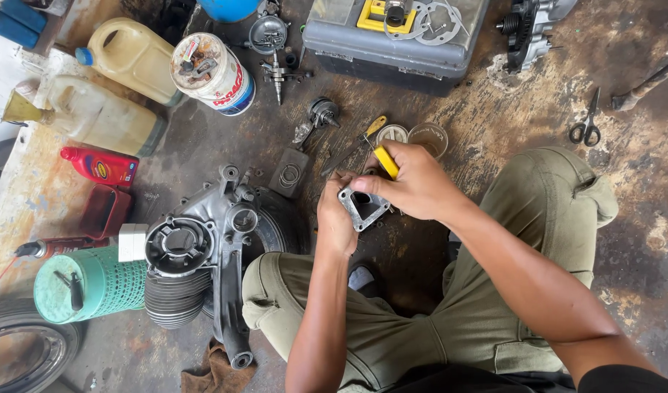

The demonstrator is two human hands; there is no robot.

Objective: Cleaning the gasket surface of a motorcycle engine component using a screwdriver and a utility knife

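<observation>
While your left hand (337, 218) grips the small grey metal flange plate (364, 207) by its left edge, your right hand (414, 182) closes around a yellow-handled tool (385, 161), tip at the plate. Plate sits above your knees, over the stained floor (494, 109). Engine casing (203, 240) lies just left; scissors (586, 125) well apart, upper right; grey toolbox (392, 47) ahead.
</observation>
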